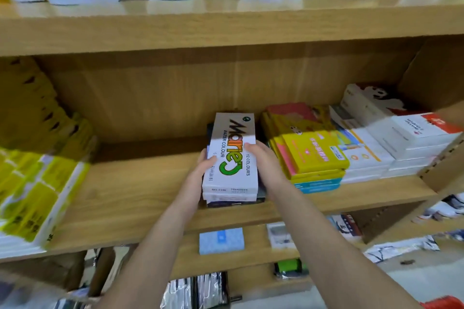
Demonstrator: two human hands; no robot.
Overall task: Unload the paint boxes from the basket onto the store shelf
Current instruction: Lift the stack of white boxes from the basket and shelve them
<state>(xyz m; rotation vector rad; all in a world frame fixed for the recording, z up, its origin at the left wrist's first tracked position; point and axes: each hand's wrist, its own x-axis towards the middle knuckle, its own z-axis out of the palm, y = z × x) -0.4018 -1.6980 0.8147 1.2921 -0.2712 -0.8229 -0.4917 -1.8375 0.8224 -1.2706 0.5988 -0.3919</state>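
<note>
Both arms reach forward to the middle shelf (140, 198). Left hand (200, 170) and right hand (263, 160) clamp the paint box stack (232, 158) from either side, fingers (251, 146) curled over the top box edges. Stack rests on the shelf board, long side pointing far. Just right: yellow boxes (313, 153), near but apart. Yellow packs (37, 183) well left. Basket not in view.
</note>
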